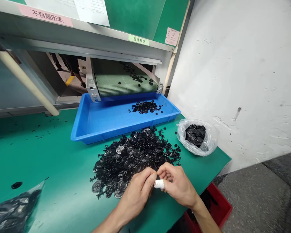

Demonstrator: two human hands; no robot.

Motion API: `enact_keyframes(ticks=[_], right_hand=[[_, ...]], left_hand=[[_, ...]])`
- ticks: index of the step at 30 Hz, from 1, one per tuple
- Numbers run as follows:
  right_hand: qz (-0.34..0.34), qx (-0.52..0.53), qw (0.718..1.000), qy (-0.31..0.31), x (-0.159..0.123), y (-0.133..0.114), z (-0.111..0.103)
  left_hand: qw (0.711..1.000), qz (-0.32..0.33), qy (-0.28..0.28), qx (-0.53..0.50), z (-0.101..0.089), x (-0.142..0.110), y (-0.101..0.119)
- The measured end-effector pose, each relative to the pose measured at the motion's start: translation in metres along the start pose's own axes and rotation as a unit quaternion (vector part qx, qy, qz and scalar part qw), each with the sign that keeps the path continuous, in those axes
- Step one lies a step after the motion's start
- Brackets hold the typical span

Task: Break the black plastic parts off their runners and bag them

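Note:
My left hand point(140, 187) and my right hand point(176, 183) meet at the near edge of a pile of black plastic parts point(128, 158). Both are closed, fingertips pinched close together. Whatever they pinch is hidden by the fingers. White tape point(159, 184) wraps my right thumb. The pile mixes round discs and small branched pieces on the green table point(70, 161). To the right of the pile stands an open clear plastic bag point(210, 137) with black discs point(195, 134) inside.
A blue tray point(104, 121) holding black parts lies behind the pile, under the end of a green conveyor belt point(113, 84). A filled plastic bag point(12, 210) lies at the near left. Below the right table edge is a red bin point(226, 207). A white wall point(232, 81) rises at right.

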State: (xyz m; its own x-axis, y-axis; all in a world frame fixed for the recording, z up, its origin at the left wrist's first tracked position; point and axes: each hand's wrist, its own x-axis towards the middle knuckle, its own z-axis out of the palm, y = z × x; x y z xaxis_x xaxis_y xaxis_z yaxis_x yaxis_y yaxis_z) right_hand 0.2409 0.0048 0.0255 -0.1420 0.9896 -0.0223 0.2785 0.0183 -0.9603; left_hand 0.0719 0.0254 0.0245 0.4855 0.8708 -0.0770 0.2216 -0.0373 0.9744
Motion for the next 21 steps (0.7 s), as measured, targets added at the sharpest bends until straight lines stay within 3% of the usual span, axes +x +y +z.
enact_keyframes(ticks=[8,12,15,18,21], right_hand=[[-0.036,-0.016,0.998,0.058,0.006,0.011,0.019],[-0.011,0.008,0.999,0.053,0.013,0.011,0.021],[-0.006,-0.011,1.000,0.029,0.015,0.007,0.012],[-0.078,-0.104,0.991,0.008,0.018,0.002,-0.007],[-0.140,-0.214,0.965,0.048,0.034,0.002,-0.028]], left_hand=[[0.998,-0.041,0.042,-0.025,0.005,-0.001,-0.003],[0.995,-0.051,0.055,-0.064,0.005,0.002,-0.004],[0.991,-0.058,0.055,-0.104,0.004,0.005,-0.005],[0.990,-0.075,0.063,-0.102,0.003,0.005,-0.007],[0.990,-0.089,0.063,-0.092,0.004,0.005,-0.008]])
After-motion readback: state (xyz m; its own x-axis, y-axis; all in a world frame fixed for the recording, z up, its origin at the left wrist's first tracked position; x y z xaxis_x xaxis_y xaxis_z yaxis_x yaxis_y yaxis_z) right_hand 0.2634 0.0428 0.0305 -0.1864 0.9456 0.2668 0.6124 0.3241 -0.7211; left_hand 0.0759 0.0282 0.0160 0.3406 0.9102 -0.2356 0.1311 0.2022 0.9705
